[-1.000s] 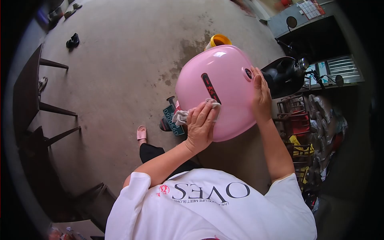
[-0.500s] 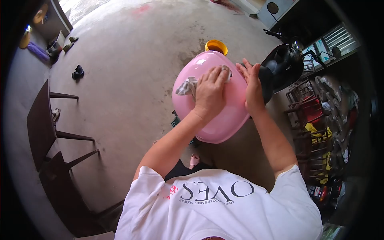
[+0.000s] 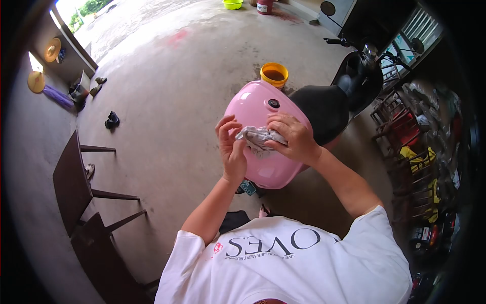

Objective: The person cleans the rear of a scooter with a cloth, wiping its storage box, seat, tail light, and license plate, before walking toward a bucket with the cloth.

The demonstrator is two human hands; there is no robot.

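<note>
Presently, one crumpled grey-white cloth (image 3: 259, 137) across one pink scooter top case (image 3: 271, 164), mid-view. Left hand (image 3: 231, 149): grip pinching the cloth's 9 o'clock end, fingers curled. Right hand (image 3: 295, 139): grip closed over its 3 o'clock end. One round black lock (image 3: 273, 103) on the case, above the cloth.

From the case: one yellow bucket (image 3: 274, 66), brown liquid inside, 12 o'clock; one black seat (image 3: 321, 109), 2 o'clock; two mirrors (image 3: 327, 8), 1 and 2 o'clock; one green plate (image 3: 248, 187), 7 o'clock, characters too small to read surely; two straw hats (image 3: 52, 49), 10 o'clock. White shirt (image 3: 288, 276), 6 o'clock: inverted "OVES", smaller "LIFE MEET SLOWLY".
</note>
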